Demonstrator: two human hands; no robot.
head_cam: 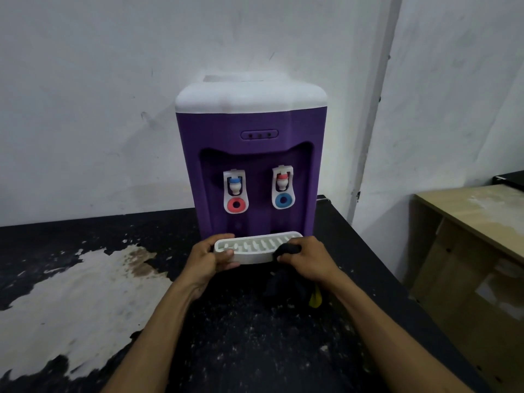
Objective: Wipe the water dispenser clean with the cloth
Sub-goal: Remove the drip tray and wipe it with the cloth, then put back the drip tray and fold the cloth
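A purple water dispenser (251, 163) with a white top stands on a black table against the wall. It has two white taps in its front recess. Its white slotted drip tray (255, 248) sits at the dispenser's foot. My left hand (208, 258) grips the tray's left end, thumb on the front wall. My right hand (307, 258) holds a dark cloth (286, 282) against the tray's right end; the cloth hangs down below the hand, with a yellow bit showing at its lower right.
The black table (255, 336) has a large patch of worn, pale surface (71, 293) at the left. A white wall is close behind. At the right stands a light wooden desk (476, 239), with a gap between it and the table.
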